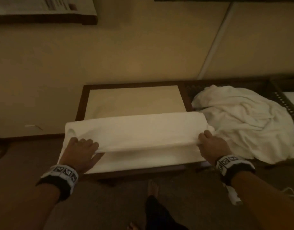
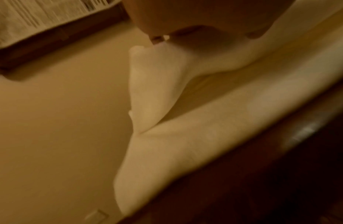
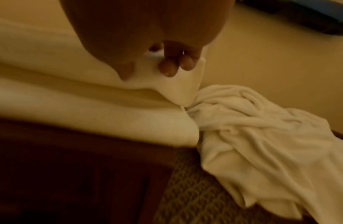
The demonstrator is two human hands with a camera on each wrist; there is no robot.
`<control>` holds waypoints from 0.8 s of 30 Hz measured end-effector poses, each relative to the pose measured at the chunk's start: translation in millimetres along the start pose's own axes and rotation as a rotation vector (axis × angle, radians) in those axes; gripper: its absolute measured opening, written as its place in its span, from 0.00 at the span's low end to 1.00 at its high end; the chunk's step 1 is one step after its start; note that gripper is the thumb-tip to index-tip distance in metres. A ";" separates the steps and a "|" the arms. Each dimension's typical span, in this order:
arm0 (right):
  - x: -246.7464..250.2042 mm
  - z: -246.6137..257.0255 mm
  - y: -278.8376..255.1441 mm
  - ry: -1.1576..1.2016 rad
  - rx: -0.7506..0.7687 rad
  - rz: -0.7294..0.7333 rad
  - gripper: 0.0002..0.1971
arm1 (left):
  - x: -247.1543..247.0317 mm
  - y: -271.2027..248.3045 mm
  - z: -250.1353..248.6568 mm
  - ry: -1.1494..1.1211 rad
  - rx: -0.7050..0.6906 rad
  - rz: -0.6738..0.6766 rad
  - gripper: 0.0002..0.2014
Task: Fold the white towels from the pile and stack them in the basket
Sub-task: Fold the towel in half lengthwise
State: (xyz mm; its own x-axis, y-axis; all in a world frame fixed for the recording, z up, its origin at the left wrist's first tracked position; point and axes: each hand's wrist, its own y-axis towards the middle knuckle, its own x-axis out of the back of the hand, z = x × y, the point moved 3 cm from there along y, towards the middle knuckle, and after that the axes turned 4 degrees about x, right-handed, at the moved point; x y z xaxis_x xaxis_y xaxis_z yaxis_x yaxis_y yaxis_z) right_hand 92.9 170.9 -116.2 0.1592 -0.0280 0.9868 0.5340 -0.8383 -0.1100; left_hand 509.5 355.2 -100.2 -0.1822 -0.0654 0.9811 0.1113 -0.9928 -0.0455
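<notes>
A white towel lies across the front of a dark-framed table with a cream top. Its upper layer is raised and curled over. My left hand grips that layer's left end, thumb underneath. My right hand pinches the right end. In the left wrist view the towel hangs in a peak from my left hand. The right wrist view has the fingertips of my right hand curled into the towel's corner. The crumpled pile of white towels lies just right of it.
The pile rests on a dark woven surface with a woven rim at the far right. A dark-framed printed sheet is at the upper left. My bare foot stands before the table. A white cable lies at the lower right.
</notes>
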 end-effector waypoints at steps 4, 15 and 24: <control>-26.6 12.2 -27.9 -0.116 -0.073 0.247 0.19 | -40.3 -21.2 -24.8 0.163 0.083 0.338 0.20; -44.3 33.2 -15.3 0.272 -0.024 0.186 0.29 | -78.3 -10.7 -36.7 -0.293 0.067 0.286 0.33; -63.4 30.4 -43.4 0.176 0.120 0.159 0.38 | -94.2 -31.6 -37.6 -0.178 -0.014 0.288 0.37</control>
State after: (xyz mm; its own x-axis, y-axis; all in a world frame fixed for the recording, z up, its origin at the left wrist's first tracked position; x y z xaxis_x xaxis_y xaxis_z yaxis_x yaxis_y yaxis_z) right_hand 84.9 225.6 -177.6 0.1077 -0.2570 0.9604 0.6105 -0.7453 -0.2679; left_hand 486.4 388.9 -198.2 0.0286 -0.3261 0.9449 0.1200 -0.9374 -0.3271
